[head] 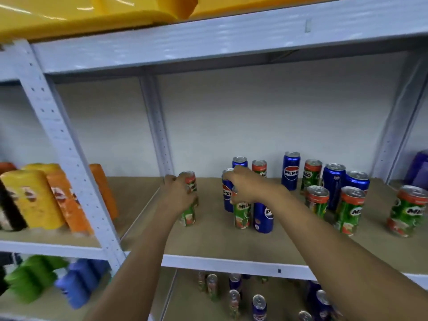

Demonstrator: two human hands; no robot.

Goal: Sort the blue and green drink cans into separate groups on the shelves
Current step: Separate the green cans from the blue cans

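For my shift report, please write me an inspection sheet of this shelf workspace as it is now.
Surface: brown shelf board in a white rack.
Job's things: blue cans and green cans stand mixed; more on the lower shelf.
Clutter: yellow and orange packs in the left bay.
Hands: left hand grips a green can; right hand grips the top of another green can.
Cables: nothing seen.
Surroundings: white wall behind, yellow bins above.

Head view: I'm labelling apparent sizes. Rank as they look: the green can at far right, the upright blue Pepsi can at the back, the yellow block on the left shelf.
1. yellow block
2. green can
3. blue Pepsi can

Nearness inflates the green can.
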